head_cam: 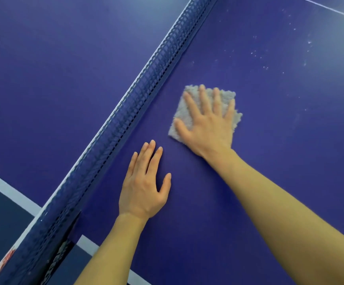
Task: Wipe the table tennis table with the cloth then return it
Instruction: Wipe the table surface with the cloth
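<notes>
A grey fluffy cloth [182,112] lies flat on the blue table tennis table [269,140], folded into a rough square. My right hand [207,122] presses down on it with fingers spread, covering most of it. My left hand [144,184] rests flat on the bare table surface, palm down, a little nearer to me and left of the cloth, holding nothing. White specks and dust [269,54] dot the surface beyond the cloth to the far right.
The blue net [126,120] runs diagonally from the lower left to the top middle, just left of both hands. A white edge line [8,190] marks the table's side at the lower left. A thin white line [331,8] crosses the top right corner.
</notes>
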